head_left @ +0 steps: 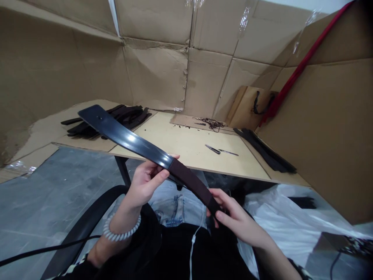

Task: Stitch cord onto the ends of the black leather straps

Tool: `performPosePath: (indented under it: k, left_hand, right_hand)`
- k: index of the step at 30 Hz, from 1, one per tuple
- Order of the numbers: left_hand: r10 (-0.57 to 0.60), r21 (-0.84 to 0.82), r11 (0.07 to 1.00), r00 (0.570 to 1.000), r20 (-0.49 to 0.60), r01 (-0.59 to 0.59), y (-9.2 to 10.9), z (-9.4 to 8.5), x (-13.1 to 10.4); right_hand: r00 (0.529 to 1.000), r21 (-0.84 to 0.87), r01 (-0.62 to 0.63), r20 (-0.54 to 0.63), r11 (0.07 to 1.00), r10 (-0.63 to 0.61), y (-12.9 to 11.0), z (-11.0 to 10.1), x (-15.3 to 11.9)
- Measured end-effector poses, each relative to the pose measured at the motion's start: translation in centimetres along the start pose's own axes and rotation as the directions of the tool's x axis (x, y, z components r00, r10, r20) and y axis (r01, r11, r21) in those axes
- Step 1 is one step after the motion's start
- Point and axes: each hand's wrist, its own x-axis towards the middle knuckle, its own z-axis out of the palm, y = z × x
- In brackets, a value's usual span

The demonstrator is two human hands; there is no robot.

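Both hands are on a long black strap (128, 138), held up in the air in front of the table (186, 146), over the person's lap. Left hand (145, 181) is clamped on it abt midway, thumb on top, fingers curled under, right where the glossy part ends and a matte brown sleeve (190, 181) begins. Right hand (233, 216) pinches the lower end of that sleeve, fingers closed on it. The strap slants up and away to the left, its rounded tip w/ a small hole hovering over the table's front left corner.

On the table: a pile of dark strips (113, 118) at the back left, another stack of strips (266, 149) along the right edge, a small tool (212, 149) and a thin pin-like thing (229, 152) near the middle, and a tangle of thread (214, 124) toward the back. Cardboard (157, 74) walls it all in. White plastic bag (285, 221) sits low on the right. Coiled white bracelet (121, 233) on the left wrist.
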Motion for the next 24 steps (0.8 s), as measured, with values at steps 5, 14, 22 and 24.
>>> performPosePath:
  k: [5,14,22,24]
  left_hand:
    - [0.018,0.047,0.999,0.992,0.123,-0.024,0.7,1.1,0.8]
    - [-0.028,0.16,0.987,0.993,0.118,0.009,1.3,2.7,2.0]
    - [-0.129,0.131,0.982,0.99,-0.051,0.135,1.0,4.1,2.3]
    - [-0.154,0.123,0.979,0.983,-0.097,0.165,1.1,4.6,2.3]
  right_hand:
    - [0.995,0.259,0.083,0.039,0.962,-0.096,-2.7,0.3,3.7]
    - [0.917,0.154,0.346,-0.266,0.925,-0.299,-4.7,2.3,8.3]
    - [0.789,-0.271,0.391,-0.394,0.88,-0.472,-4.9,2.5,8.3]
    - [0.779,-0.283,0.359,-0.433,0.889,-0.453,-5.0,2.4,8.5]
